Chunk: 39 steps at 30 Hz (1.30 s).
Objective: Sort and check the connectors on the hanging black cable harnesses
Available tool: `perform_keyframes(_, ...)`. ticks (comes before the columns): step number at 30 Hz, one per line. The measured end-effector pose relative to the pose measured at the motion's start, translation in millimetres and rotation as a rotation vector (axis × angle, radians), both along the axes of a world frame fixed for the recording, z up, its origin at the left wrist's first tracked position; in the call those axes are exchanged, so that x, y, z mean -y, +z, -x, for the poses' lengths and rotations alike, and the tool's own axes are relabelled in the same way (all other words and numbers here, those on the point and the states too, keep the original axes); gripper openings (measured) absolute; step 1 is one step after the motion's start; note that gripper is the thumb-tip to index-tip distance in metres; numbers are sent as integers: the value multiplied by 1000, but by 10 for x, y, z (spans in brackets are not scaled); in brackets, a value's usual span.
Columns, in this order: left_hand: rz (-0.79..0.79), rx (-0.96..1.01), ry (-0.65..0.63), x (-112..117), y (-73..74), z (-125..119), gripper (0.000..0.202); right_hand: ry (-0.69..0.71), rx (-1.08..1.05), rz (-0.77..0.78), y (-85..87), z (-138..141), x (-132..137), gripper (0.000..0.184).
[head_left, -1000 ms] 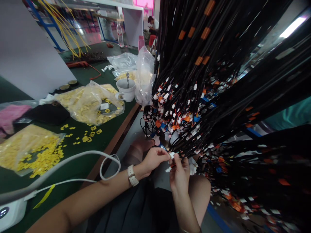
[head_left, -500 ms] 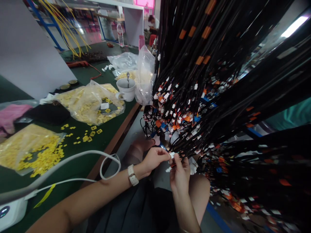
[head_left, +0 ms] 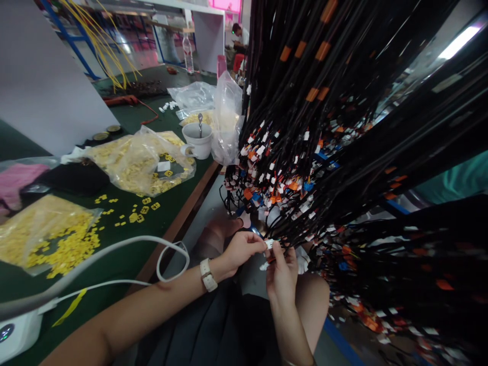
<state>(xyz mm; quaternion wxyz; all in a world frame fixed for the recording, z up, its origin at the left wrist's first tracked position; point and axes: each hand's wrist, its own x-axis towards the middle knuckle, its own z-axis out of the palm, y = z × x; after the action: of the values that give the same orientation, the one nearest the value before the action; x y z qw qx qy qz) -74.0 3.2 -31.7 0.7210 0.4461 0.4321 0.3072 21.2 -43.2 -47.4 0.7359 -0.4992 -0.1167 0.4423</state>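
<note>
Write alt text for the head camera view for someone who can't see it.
A seated person's left hand and right hand pinch a small white connector at the end of a hanging mass of black wires. To the left, a green table holds bags of yellow parts and a white mug.

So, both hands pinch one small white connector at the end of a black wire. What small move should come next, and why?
Probably press the white connector together between the fingertips. The left hand and right hand both pinch it already, over the lap, under the hanging black wires. Whether it is fully seated is too small to tell.
</note>
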Motion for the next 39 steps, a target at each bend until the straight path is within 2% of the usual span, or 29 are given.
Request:
perform_keyframes(6,-14,-14,15,16,-14,-2,10,15,62,20,8,9,0,29)
perform_keyframes(14,-14,-39,11,29,-37,-7,10,13,-8,-16,6,29,13,27)
perform_keyframes(27,45,38,7,44,-1,-9,9,4,53,16,11,11,22,28)
perform_keyframes(39,30,30,0,26,1,-5,18,61,53,13,11,-49,32,29)
